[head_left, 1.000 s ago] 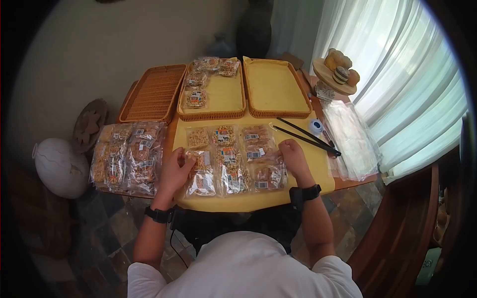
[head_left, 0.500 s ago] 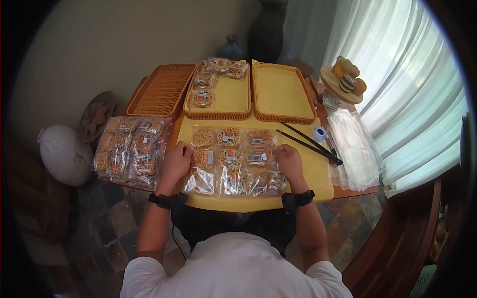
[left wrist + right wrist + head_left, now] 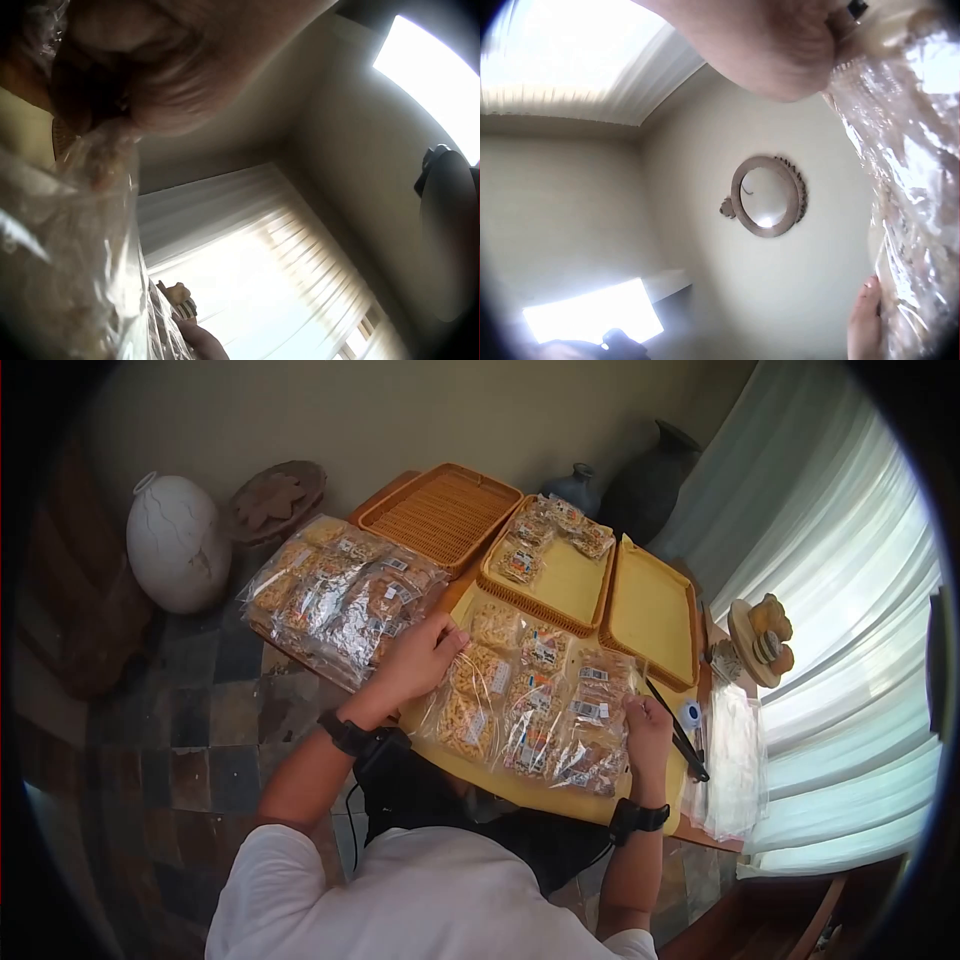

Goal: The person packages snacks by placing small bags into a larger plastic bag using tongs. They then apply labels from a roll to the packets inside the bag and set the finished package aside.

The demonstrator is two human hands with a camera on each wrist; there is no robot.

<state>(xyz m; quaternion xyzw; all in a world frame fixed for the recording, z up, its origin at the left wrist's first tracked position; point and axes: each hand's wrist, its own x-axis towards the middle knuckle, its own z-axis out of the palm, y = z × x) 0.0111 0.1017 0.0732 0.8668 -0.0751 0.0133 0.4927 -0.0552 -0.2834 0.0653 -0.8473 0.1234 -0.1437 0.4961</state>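
A large clear plastic bag (image 3: 543, 705) holds snack packets laid out in columns, some with white barcode labels. My left hand (image 3: 418, 658) pinches its left edge, and the plastic is drawn up in creases at the fingers. At the opposite edge, my right hand (image 3: 649, 734) grips the bag with curled fingers. The left wrist view shows crumpled plastic (image 3: 97, 225) running down from the left hand. In the right wrist view, shiny film (image 3: 915, 150) leads away from the right hand. A second filled bag (image 3: 335, 588) lies left of my left hand.
Behind the bag stand a bare wicker tray (image 3: 440, 510), a lined tray (image 3: 565, 588) with several packets, and another lined tray (image 3: 652, 622). Black tongs (image 3: 690, 752), a tape roll (image 3: 690, 713) and a stack of clear bags (image 3: 728, 765) lie at right.
The head view has swung left, so the table appears tilted and shifted right. Both hands stay at the bag's sides; its left edge now looks pulled up toward the left hand.
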